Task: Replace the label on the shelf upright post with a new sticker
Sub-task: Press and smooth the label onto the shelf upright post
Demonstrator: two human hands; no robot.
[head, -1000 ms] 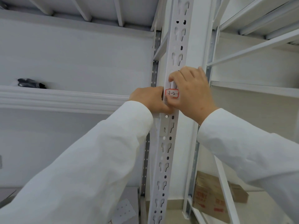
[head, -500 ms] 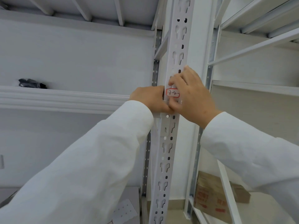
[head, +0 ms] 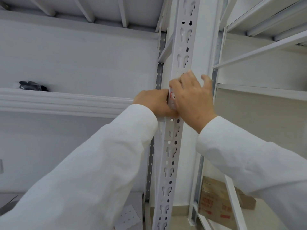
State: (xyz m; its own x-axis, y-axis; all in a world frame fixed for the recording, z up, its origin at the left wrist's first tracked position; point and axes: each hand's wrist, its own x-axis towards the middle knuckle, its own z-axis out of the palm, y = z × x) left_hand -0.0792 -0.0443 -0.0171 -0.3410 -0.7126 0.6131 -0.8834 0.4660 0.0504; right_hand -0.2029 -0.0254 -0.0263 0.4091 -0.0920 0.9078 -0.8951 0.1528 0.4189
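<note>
A white perforated upright post runs up the middle of the view. A small white sticker with a red border and handwriting lies on the post at shelf height, mostly hidden. My right hand is laid flat over it, fingers spread and pressing against the post. My left hand is curled against the post's left edge, next to the sticker, with its fingertips hidden behind the post.
A white shelf beam runs to the left, with a dark object lying on that shelf. White shelves stand to the right. A cardboard box sits on the floor at lower right. A perforated plate lies below.
My right hand has slid left and flattened over the sticker, so the label that was in plain view is now mostly covered. My left hand has stayed on the post.
</note>
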